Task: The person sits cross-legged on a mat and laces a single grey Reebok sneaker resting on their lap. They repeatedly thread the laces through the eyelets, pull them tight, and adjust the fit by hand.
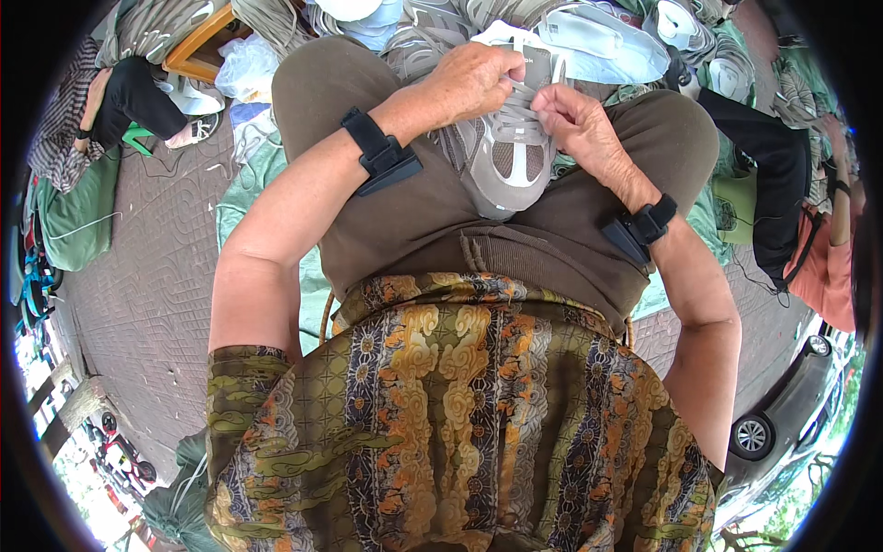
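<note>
A grey and white sneaker (pixel 503 179) rests between my knees, its toe pointing toward me. Over its tongue (pixel 535 69) run pale grey shoelaces (pixel 517 121). My left hand (pixel 471 81) is at the left side of the lacing, its fingers closed on the lace. At the right side of the shoe, my right hand (pixel 581 127) pinches the lace between thumb and forefinger. The fingers partly cover the eyelets, so I cannot see which holes the lace passes through. Each of my wrists wears a black strap.
Beyond my knees lie heaped grey shoes (pixel 418 46) and a translucent pale-blue plastic wrap (pixel 602 46). A white plastic bag (pixel 246 69) sits by an orange wooden frame (pixel 198 48). People sit at left and right. A grey car (pixel 782 414) stands at the lower right.
</note>
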Action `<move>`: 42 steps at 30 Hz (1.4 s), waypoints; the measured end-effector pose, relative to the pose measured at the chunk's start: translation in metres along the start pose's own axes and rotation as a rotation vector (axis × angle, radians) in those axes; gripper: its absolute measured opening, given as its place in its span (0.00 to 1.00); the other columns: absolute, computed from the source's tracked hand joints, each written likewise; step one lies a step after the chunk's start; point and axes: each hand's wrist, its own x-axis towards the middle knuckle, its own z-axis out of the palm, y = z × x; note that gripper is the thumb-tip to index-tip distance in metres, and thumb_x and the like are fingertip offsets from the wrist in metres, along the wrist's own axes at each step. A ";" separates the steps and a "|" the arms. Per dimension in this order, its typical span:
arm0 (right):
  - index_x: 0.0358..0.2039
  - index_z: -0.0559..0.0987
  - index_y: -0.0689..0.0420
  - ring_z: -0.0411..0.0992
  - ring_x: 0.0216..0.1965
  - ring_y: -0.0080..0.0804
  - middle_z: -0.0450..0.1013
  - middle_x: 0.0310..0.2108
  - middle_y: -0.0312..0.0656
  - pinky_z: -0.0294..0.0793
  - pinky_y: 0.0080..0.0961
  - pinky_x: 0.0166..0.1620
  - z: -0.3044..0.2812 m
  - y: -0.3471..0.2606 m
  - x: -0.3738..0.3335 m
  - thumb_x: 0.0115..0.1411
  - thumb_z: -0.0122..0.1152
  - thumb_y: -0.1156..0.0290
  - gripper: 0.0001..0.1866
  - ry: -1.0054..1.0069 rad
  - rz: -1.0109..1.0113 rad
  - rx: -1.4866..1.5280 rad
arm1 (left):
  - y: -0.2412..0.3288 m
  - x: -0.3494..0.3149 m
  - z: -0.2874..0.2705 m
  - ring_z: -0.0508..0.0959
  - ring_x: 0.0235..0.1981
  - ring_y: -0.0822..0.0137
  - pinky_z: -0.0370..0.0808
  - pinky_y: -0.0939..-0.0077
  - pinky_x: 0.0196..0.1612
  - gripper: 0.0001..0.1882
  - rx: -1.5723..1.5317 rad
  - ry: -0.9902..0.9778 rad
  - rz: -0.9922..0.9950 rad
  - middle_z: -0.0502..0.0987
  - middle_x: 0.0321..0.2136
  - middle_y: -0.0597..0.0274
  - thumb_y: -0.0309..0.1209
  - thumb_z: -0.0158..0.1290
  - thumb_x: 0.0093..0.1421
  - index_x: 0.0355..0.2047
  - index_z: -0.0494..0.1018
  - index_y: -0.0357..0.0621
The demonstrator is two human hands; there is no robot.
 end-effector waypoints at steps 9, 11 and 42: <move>0.44 0.75 0.57 0.66 0.26 0.12 0.69 0.24 0.28 0.69 0.14 0.29 -0.020 -0.004 0.006 0.65 0.52 0.75 0.08 0.284 0.047 -0.088 | 0.024 -0.003 -0.022 0.80 0.29 0.53 0.76 0.63 0.34 0.07 -0.148 0.006 -0.132 0.78 0.24 0.53 0.22 0.52 0.51 0.31 0.76 0.43; 0.44 0.75 0.56 0.66 0.25 0.13 0.69 0.24 0.28 0.69 0.15 0.28 -0.025 0.005 0.006 0.65 0.53 0.74 0.08 0.255 0.089 -0.045 | 0.030 -0.008 -0.026 0.80 0.28 0.54 0.76 0.63 0.34 0.07 -0.081 -0.019 -0.080 0.78 0.23 0.53 0.23 0.52 0.51 0.32 0.76 0.43; 0.37 0.75 0.59 0.70 0.26 0.27 0.70 0.22 0.41 0.71 0.27 0.34 -0.059 -0.016 0.005 0.61 0.55 0.75 0.05 0.068 -0.156 -0.582 | -0.041 -0.031 -0.150 0.67 0.25 0.82 0.66 0.86 0.28 0.06 -0.128 -0.169 -0.390 0.68 0.22 0.76 0.30 0.51 0.63 0.33 0.76 0.43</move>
